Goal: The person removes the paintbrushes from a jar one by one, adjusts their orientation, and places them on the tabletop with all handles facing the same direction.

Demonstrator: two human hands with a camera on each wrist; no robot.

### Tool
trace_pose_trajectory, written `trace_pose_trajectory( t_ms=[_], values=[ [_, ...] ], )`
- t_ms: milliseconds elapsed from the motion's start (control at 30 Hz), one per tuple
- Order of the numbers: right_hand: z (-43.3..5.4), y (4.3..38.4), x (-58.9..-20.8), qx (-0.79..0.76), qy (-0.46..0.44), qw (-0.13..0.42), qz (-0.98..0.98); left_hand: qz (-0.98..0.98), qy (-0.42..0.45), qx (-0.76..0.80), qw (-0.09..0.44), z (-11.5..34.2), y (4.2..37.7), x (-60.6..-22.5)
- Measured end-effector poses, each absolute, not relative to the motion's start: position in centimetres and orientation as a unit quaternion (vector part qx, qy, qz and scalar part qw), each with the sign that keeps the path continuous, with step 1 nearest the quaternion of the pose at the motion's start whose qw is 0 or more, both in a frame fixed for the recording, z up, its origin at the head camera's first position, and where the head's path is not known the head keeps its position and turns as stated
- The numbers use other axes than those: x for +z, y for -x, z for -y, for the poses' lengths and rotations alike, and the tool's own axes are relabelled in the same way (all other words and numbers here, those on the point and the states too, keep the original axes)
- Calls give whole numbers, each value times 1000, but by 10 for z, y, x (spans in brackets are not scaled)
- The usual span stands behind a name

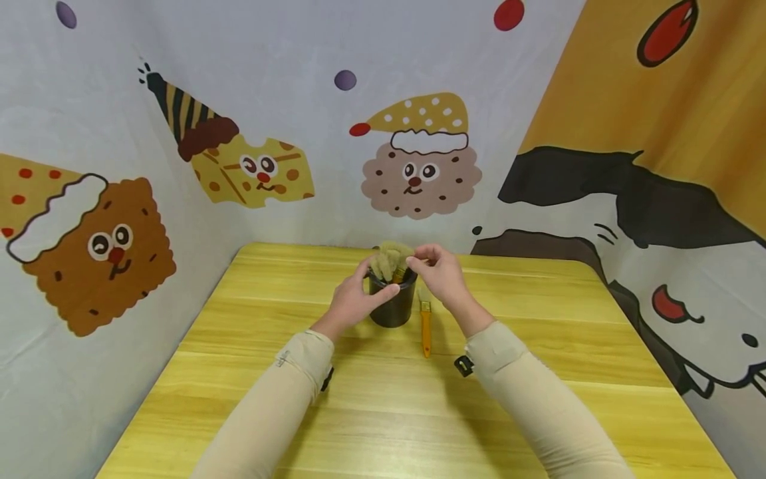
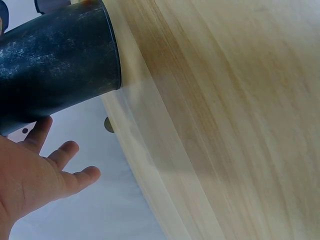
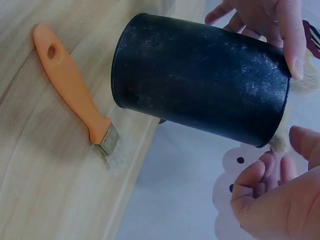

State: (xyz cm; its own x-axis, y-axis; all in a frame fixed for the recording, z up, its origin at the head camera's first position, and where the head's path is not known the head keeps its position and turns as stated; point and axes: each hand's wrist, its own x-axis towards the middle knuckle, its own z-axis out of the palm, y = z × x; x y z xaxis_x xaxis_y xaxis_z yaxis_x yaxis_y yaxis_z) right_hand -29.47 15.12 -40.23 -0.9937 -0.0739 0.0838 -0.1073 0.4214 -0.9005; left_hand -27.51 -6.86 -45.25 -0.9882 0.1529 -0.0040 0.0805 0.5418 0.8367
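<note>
Head view: a black cylindrical cup [image 1: 391, 309] stood upright on a yellow wood-grain table [image 1: 359, 412], with fluffy tan bristle tufts [image 1: 390, 258] protruding from its mouth. The left hand [image 1: 352, 299] gripped the rim; the right hand [image 1: 441, 274] held thumb and forefinger narrowly spaced at the tufts, grip indeterminable. Left wrist view: three left fingers were spread beside the scuffed wall. Right wrist view: an orange-handled flat brush [image 3: 72, 82], with metal ferrule and pale bristles, lay near the cup.

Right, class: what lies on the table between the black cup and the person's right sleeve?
In the head view, the orange-handled brush lies between the black cup and the right sleeve.
</note>
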Motion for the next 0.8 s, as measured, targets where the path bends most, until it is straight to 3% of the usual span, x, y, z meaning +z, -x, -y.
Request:
trace_pose_trajectory(
  t_ms=[233, 400, 800],
  values=[
    [-149, 303, -406, 517, -22, -32, 855, -876, -67, 475, 36, 68, 275, -453],
    [-149, 306, -408, 518, -8, -36, 854, -876, -69, 477, 34, 68, 275, -454],
    [-151, 309, -401, 570, -26, 16, 821, -877, -69, 475, 28, 68, 275, -453]
  ],
)
